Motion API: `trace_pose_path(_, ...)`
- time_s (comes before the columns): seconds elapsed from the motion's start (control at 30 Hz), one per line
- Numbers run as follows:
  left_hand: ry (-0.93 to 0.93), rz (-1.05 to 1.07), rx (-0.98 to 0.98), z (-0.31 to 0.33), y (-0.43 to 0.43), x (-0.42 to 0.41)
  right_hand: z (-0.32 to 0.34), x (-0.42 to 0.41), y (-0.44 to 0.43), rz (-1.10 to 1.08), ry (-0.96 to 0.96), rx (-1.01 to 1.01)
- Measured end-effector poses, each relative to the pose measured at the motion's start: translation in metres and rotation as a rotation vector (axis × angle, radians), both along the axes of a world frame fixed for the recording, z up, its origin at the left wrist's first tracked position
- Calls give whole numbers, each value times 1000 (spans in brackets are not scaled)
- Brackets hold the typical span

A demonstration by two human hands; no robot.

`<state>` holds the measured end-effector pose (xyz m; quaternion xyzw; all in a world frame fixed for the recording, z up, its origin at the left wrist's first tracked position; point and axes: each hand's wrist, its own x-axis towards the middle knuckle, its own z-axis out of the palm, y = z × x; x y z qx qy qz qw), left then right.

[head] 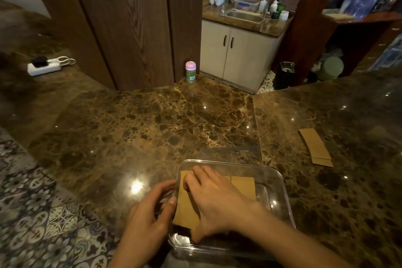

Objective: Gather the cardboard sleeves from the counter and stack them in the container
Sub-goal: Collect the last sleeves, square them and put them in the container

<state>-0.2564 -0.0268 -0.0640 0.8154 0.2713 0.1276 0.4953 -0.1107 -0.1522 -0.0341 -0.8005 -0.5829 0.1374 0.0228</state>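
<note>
A clear plastic container [280,185] sits on the brown marble counter near the front edge. Flat brown cardboard sleeves [187,204] lie inside it. My right hand [217,200] is inside the container, fingers spread and pressing down on the top sleeve. My left hand [150,211] curls around the container's left wall, thumb against the rim. A small stack of cardboard sleeves [315,146] lies flat on the counter to the right, well apart from the container.
A pink-capped green bottle [190,71] stands at the counter's far edge by a wooden pillar. A white power strip [44,65] lies far left. Patterned floor tiles [32,213] show beyond the counter's left edge. A sink cabinet [239,54] stands behind.
</note>
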Motion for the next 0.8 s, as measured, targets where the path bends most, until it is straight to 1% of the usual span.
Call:
trace_pose_path(0.13,-6,6,40,1,0,0,-15,-5,0,-23,-5,-32)
trace_pose_path(0.23,1,-9,40,5,-3,0,-21,-8,-6,-46,39,-19)
trace_pose_path(0.37,25,-12,32,5,-3,0,-21,-10,-8,-69,21,31)
trace_pose_path(0.5,41,1,60,8,-5,0,-22,-8,-9,-124,80,61)
trace_pose_path(0.6,78,-11,90,6,-4,0,-20,-6,-15,-137,170,84)
trace_pose_path(0.63,91,-27,135,6,-3,1,-17,-4,-20,-142,193,87)
trace_pose_path(0.7,95,-65,353,6,-2,2,-6,2,-35,-185,229,89)
trace_pose_path(0.73,60,-88,476,7,-1,4,-1,7,-44,-222,242,81)
trace_pose_path(0.8,-50,-181,622,20,-2,12,5,18,-65,-284,216,50)
